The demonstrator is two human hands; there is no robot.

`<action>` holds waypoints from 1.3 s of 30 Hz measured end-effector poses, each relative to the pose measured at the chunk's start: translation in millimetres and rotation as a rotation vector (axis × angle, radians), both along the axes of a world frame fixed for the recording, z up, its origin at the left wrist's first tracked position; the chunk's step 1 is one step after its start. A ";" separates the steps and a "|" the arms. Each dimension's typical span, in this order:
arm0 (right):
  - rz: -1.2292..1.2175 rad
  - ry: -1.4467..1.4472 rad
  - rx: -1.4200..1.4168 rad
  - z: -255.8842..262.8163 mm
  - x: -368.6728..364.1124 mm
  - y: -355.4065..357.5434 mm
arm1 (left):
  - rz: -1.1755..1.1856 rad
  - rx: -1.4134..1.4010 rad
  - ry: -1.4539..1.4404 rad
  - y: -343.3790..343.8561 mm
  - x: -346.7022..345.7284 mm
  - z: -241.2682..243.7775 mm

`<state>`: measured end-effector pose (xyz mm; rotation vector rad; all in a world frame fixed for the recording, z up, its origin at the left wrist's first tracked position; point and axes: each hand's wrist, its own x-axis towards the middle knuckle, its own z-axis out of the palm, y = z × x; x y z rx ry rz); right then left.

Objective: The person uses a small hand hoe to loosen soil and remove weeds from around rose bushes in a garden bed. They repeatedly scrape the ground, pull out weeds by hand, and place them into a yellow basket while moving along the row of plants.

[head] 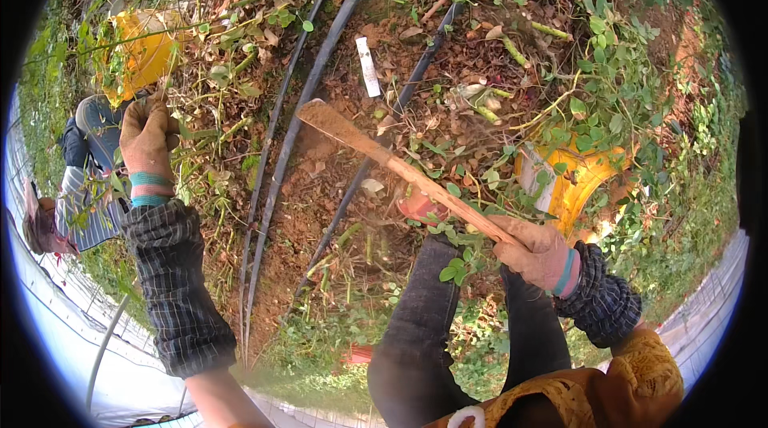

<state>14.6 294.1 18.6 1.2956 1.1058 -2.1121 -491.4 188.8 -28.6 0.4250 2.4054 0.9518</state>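
Note:
My right hand [537, 254], in a soiled work glove, is closed around the wooden handle of a small digging tool [456, 203]. The tool slants up to the left, and its flat, soil-covered blade lies over the black hoses. My left hand [149, 131], gloved too, is raised at the left with fingers bent together near thin stems, beside a yellow plastic container [147, 50]. Whether a stem is between its fingers cannot be made out. Below the blade is reddish soil [306, 188] with dry leaves and cut green stems.
Black irrigation hoses [273, 179] run lengthwise over the ground. A white tag [368, 67] lies between them. Another yellow container [576, 182] stands among leafy plants at right. A person [90, 170] crouches at far left, close to my left hand. My knees are below.

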 end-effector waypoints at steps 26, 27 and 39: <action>-0.178 -0.003 0.324 46.6 180.7 -31.0 | 0.155 0.571 -0.449 208.3 172.7 -51.2; -0.171 -0.023 0.336 51.3 187.2 -25.3 | 0.109 0.575 -0.416 209.1 179.5 -58.6; -0.248 -0.435 0.558 108.7 178.6 129.8 | -0.983 -0.654 0.310 316.8 287.7 -118.0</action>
